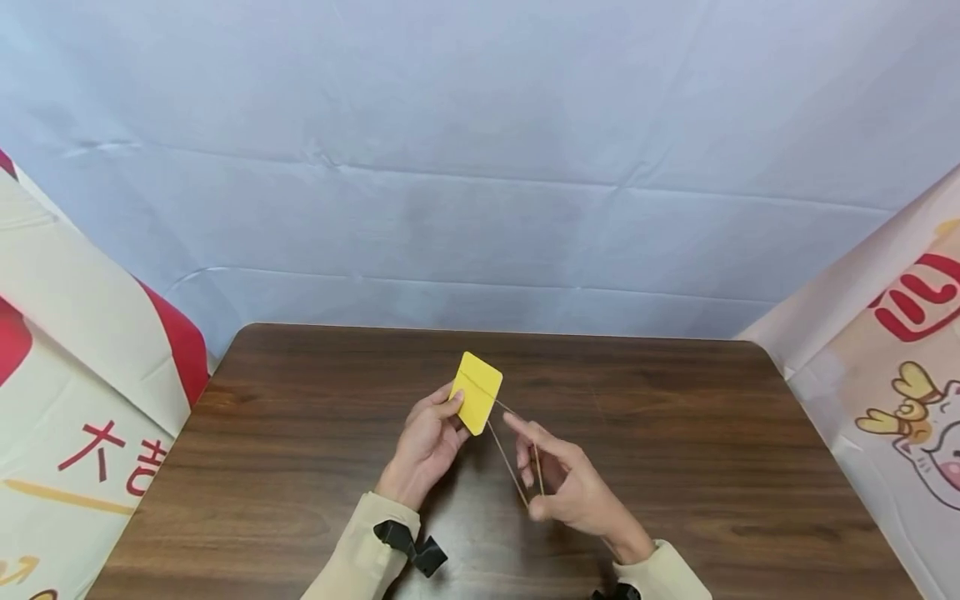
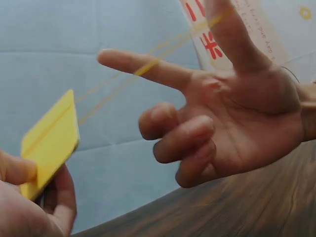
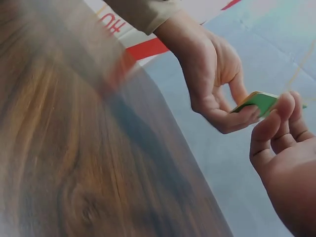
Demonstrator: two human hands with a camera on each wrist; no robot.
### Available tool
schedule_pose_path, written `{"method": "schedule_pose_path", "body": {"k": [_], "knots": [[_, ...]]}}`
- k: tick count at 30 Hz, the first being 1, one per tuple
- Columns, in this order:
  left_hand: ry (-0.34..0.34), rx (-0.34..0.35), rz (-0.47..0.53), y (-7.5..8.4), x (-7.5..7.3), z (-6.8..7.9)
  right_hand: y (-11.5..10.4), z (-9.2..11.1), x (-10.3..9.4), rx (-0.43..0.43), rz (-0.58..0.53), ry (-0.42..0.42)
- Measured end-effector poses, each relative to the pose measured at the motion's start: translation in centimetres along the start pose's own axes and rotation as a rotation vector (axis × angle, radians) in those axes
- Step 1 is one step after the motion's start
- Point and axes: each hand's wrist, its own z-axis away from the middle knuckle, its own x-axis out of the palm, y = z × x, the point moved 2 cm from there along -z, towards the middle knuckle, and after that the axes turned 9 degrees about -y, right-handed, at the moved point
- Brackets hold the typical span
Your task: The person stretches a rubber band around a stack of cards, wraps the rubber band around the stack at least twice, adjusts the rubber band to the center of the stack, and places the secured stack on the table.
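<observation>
My left hand (image 1: 431, 439) holds a thin yellow card or card stack (image 1: 480, 393) between its thumb and fingers, raised above the table. The underside shows green (image 3: 265, 102) in the right wrist view. A thin tan rubber band (image 2: 147, 67) runs across the yellow face and stretches from the card's edge to my right hand (image 1: 573, 487). There it loops over the extended index finger and thumb, which are spread wide apart. The other fingers of that hand (image 2: 232, 113) are curled in toward the palm, with nothing visible inside them.
Beneath both hands lies a dark wood-grain table (image 1: 300, 400). A pale cloth (image 1: 480, 208) hangs behind its far edge. Printed cloths with red characters stand at the left (image 1: 90, 400) and right (image 1: 885, 367). Black straps (image 1: 401, 537) sit at the sleeve cuffs.
</observation>
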Motion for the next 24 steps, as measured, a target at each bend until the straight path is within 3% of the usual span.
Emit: {"method": "schedule_pose_path", "body": {"k": [5, 10, 16, 21, 24], "knots": [[-0.091, 0.123, 0.050, 0.2, 0.2, 0.0, 1.6, 0.2, -0.3, -0.019, -0.243, 0.009], [-0.185, 0.245, -0.051, 0.6, 0.1, 0.2, 2.1, 0.3, -0.4, 0.029, -0.406, 0.021], [-0.270, 0.415, -0.407, 2.2, 0.5, 0.9, 1.7, 0.5, -0.9, 0.075, -0.439, 0.048], [-0.411, 0.589, -0.902, 4.0, 1.9, 1.8, 1.8, 0.7, -1.5, 0.196, -0.353, 0.096], [-0.509, 0.649, -1.198, 4.7, 3.1, 2.6, 1.8, 0.8, -1.8, 0.252, -0.271, 0.113]]}}
